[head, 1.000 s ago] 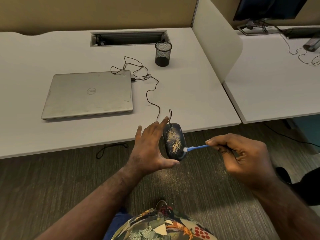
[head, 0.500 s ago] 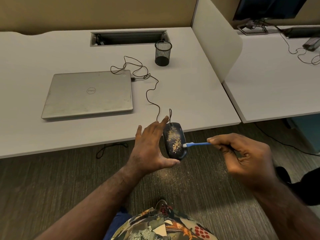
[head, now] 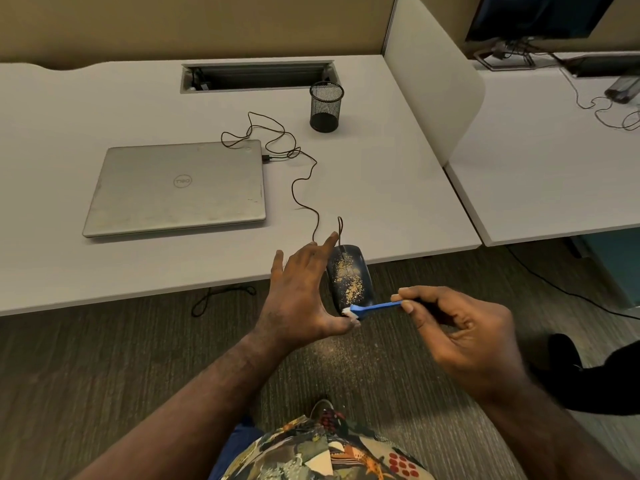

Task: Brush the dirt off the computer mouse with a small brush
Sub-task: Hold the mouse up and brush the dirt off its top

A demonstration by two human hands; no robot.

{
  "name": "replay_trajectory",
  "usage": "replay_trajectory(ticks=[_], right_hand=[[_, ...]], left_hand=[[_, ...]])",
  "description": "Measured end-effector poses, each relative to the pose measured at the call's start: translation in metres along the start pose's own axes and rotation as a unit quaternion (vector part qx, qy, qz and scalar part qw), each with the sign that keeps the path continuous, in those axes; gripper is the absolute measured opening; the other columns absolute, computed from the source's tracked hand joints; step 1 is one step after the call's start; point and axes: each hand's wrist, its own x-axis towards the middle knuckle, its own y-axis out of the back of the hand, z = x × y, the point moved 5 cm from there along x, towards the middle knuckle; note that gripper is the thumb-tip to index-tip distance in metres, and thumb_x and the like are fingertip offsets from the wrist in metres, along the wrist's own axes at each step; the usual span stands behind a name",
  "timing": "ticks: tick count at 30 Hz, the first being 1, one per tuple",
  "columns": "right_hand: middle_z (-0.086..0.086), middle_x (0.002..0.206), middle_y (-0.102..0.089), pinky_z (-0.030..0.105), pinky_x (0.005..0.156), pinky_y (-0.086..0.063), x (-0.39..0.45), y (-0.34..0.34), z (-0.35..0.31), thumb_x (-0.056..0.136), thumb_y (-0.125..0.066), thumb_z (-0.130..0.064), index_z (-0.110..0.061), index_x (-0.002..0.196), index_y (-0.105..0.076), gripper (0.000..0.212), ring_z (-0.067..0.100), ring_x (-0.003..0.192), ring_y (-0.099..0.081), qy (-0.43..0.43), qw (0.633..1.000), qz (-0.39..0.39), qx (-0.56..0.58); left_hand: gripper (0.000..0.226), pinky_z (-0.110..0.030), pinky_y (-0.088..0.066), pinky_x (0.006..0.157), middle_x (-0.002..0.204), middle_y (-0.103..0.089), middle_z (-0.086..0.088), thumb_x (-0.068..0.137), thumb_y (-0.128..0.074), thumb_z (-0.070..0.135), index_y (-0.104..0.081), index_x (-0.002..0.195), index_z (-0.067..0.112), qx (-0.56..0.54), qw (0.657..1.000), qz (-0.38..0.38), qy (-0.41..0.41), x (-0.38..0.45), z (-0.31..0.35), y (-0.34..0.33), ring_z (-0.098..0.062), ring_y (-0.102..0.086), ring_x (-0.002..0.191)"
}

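A black wired computer mouse (head: 349,273), speckled with yellowish dirt on its back, is held in the air just off the desk's front edge. My left hand (head: 299,289) grips it from the left side, thumb under its near end, fingers spread along its far side. My right hand (head: 460,332) pinches the blue handle of a small brush (head: 372,308). The brush's white bristles touch the mouse's near end, beside my left thumb. The mouse's cable (head: 304,188) runs back across the desk.
A closed silver laptop (head: 176,188) lies on the white desk (head: 381,161), with the cable plugged into its right side. A black mesh pen cup (head: 325,106) stands behind. A white divider panel (head: 433,84) separates a second desk at right. Dirt specks lie on the carpet (head: 346,355) below.
The brush tip has swept from the mouse's right side down to its near end by my left thumb. My left hand and the mouse have stayed in place.
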Motion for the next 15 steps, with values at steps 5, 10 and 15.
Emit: replay_trajectory(ticks=[5, 10, 15], right_hand=[[-0.005, 0.096, -0.072, 0.023, 0.063, -0.058, -0.003, 0.000, 0.005, 0.085, -0.065, -0.016, -0.012, 0.109, -0.069, 0.024, 0.003, 0.082, -0.070, -0.021, 1.000, 0.013, -0.011], [-0.010, 0.090, -0.070, 0.018, 0.057, -0.055, -0.006, 0.008, 0.010, 0.086, -0.065, -0.015, -0.015, 0.109, -0.069, 0.023, 0.004, 0.072, -0.068, -0.044, 0.998, 0.046, -0.019], [-0.011, 0.088, -0.069, 0.013, 0.053, -0.052, -0.007, 0.009, 0.007, 0.086, -0.065, -0.016, -0.016, 0.108, -0.067, 0.022, 0.004, 0.068, -0.067, -0.042, 0.997, 0.058, -0.005]], left_hand=[[0.128, -0.053, 0.000, 0.116, 0.149, -0.032, 0.002, 0.052, -0.065, 0.080, 0.010, 0.149, 0.043, 0.002, 1.000, 0.000, 0.001, 0.000, 0.000, 0.002, -0.011, -0.021, 0.137], [0.128, -0.055, -0.001, 0.116, 0.149, -0.033, 0.001, 0.053, -0.067, 0.079, 0.006, 0.150, 0.041, 0.001, 1.000, 0.005, 0.005, -0.001, 0.000, 0.004, -0.012, -0.023, 0.137], [0.128, -0.052, 0.001, 0.116, 0.149, -0.033, 0.001, 0.053, -0.065, 0.079, 0.011, 0.149, 0.043, 0.010, 1.000, 0.003, 0.002, -0.002, 0.000, 0.002, -0.011, -0.021, 0.137]])
